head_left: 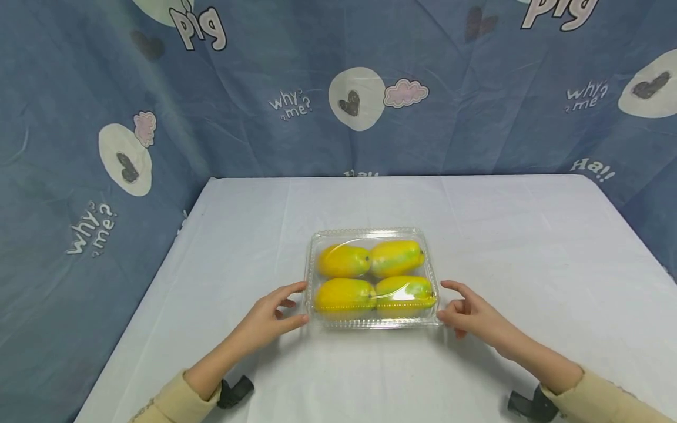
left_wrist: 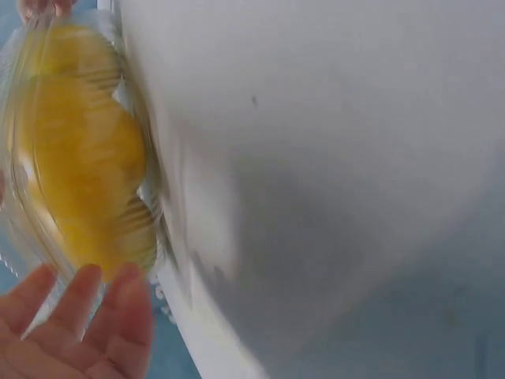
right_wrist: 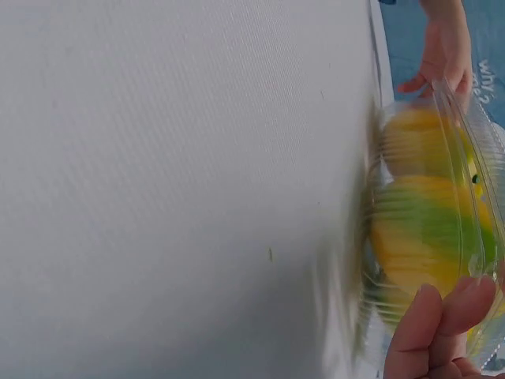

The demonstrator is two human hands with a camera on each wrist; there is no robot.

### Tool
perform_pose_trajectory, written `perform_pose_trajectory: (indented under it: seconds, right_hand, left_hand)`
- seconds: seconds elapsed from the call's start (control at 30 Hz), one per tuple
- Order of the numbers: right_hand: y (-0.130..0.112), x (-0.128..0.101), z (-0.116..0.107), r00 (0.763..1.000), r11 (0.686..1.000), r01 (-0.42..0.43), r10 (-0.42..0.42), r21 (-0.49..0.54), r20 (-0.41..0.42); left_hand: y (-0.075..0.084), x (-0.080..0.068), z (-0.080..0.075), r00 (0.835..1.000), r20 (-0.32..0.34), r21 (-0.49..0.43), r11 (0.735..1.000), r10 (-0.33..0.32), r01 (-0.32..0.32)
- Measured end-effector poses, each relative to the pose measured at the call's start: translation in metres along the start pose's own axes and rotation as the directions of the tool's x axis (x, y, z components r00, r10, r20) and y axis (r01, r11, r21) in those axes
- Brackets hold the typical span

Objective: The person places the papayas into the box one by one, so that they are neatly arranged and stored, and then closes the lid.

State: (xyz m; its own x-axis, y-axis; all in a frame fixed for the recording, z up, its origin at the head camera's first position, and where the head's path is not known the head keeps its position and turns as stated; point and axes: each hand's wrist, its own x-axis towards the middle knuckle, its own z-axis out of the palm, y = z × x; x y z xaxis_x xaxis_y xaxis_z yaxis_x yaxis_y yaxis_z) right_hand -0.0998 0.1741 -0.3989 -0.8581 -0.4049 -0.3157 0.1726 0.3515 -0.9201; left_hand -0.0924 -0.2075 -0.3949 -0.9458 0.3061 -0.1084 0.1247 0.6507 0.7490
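Note:
A clear plastic clamshell box [head_left: 372, 232] with its lid down sits on the white table [head_left: 502, 235], slightly nearer the front than the middle. Inside lie several yellow-green mangoes [head_left: 344, 261]. My left hand [head_left: 299, 302] flanks the box's left side, thumb and forefinger spread and reaching its edge. My right hand [head_left: 443, 301] mirrors it on the right side. In the left wrist view, straight fingers [left_wrist: 79, 316] lie just below the box [left_wrist: 71, 150]. In the right wrist view, fingertips [right_wrist: 434, 332] rest against the box [right_wrist: 434, 221]. Neither hand curls round anything.
A blue patterned cloth [head_left: 264, 70] hangs behind and to both sides of the table. Black wrist mounts [head_left: 235, 392] [head_left: 529, 405] show at the sleeves. Bare white tabletop lies on all sides of the box.

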Motion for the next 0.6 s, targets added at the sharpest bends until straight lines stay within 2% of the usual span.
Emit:
perform_pose_trajectory:
  seconds: [0.1,0.27,0.43,0.6]
  right_hand:
    - [0.000,0.000,0.001,0.999,0.999,-0.037,0.037,-0.013,0.013]
    - [0.004,0.000,0.003,0.997,1.000,-0.029,0.029,0.003,0.076]
    - [0.008,0.000,0.005,0.980,0.998,-0.002,-0.011,0.068,0.197]
    - [0.011,0.002,0.007,0.964,0.991,-0.015,-0.020,0.130,0.265]
  left_hand:
    - [0.003,0.000,0.001,0.999,0.010,-0.070,0.997,-0.044,0.045]
    - [0.005,0.002,0.001,0.991,0.055,-0.192,0.973,-0.123,0.132]
    - [0.004,0.002,0.002,0.967,0.191,-0.268,0.939,-0.167,0.215]
    - [0.000,0.003,0.003,0.931,0.335,-0.349,0.899,-0.145,0.266]
